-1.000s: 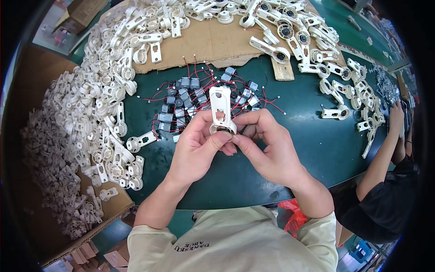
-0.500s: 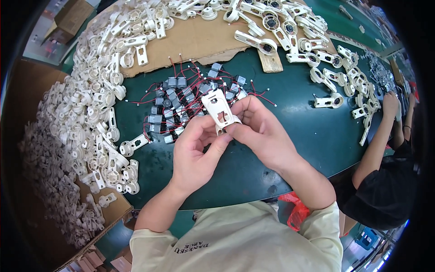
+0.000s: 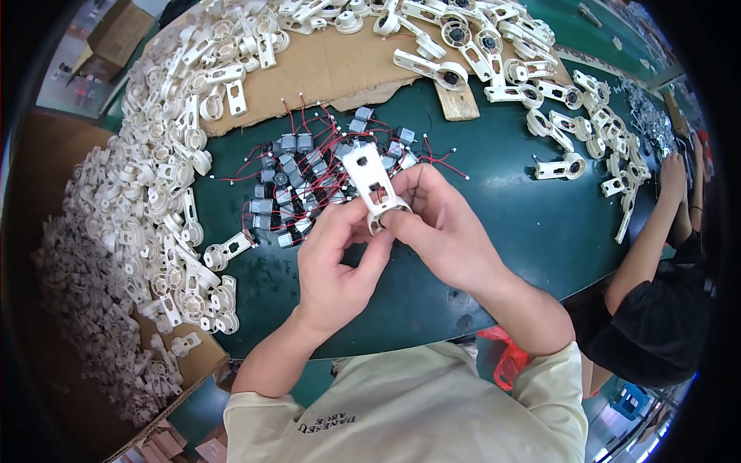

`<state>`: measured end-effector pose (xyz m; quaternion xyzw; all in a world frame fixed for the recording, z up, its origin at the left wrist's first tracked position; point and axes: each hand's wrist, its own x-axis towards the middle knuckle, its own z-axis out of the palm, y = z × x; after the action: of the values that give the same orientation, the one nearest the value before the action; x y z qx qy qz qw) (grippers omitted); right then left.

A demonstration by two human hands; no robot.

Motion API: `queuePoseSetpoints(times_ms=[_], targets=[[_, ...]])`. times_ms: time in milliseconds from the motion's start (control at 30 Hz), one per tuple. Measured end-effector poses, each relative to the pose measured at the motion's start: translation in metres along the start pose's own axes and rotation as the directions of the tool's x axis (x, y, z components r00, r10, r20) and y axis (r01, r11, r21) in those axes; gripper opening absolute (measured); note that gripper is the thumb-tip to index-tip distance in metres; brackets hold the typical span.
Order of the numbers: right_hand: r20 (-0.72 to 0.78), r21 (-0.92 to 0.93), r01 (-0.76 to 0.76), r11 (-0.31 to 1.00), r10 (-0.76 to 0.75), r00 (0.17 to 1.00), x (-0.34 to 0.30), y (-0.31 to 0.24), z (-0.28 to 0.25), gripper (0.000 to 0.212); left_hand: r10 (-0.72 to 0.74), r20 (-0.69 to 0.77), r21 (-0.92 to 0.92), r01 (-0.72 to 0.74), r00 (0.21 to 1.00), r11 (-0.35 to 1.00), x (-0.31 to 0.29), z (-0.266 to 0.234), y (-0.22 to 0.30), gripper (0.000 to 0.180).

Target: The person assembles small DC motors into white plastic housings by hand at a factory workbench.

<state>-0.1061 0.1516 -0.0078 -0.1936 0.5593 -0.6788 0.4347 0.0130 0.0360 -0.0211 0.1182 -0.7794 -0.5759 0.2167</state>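
Between my two hands I hold a cream plastic housing with a flat slotted handle and a ring end. My left hand grips it by the ring end from the left, fingers curled beneath. On the other side my right hand has its thumb pressed into the ring, and its fingers wrap behind the part. What lies inside the ring is mostly hidden by the thumb. Just beyond the housing is a heap of small grey motors with red wires and white plugs.
Cream housings pile up at the left, spilling into a cardboard box. Housings with dark centres lie on cardboard and along the right. A wooden block sits at the cardboard's edge. At right, another person's arm reaches toward metal parts.
The housing has tilted in my hands, turning its ring end more into sight. My right thumb now presses into that ring. The other person's hand has moved slightly.
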Motion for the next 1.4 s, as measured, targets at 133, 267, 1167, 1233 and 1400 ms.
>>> queuePoseSetpoints(times_ms=[133, 267, 1167, 1233, 1400], targets=[[0.091, 0.145, 0.01, 0.989, -0.023, 0.996, -0.002, -0.01, -0.003, 0.025, -0.111, 0.032, -0.358, 0.115, 0.993, 0.926, 0.003, -0.004, 0.004, 0.037], [0.071, 0.101, 0.104, 0.989, -0.112, 0.991, -0.003, -0.002, 0.004, 0.026, -0.106, 0.024, -0.338, 0.108, 0.994, 0.935, 0.004, -0.008, 0.005, 0.037], [-0.127, -0.88, 0.279, 0.385, -0.756, 0.642, 0.007, -0.037, -0.051, 0.022, 0.009, -0.245, 0.814, 0.201, 0.969, 0.545, 0.151, -0.166, -0.017, 0.027], [-0.098, -0.871, 0.292, 0.394, -0.724, 0.683, 0.012, -0.027, -0.04, 0.022, 0.113, -0.218, 0.877, 0.144, 0.969, 0.458, 0.166, -0.16, -0.032, 0.028], [-0.086, -0.915, 0.222, 0.336, -0.701, 0.708, 0.017, -0.02, -0.047, 0.017, 0.207, -0.145, 0.984, 0.162, 0.968, -0.068, 0.193, -0.156, -0.044, 0.027]])
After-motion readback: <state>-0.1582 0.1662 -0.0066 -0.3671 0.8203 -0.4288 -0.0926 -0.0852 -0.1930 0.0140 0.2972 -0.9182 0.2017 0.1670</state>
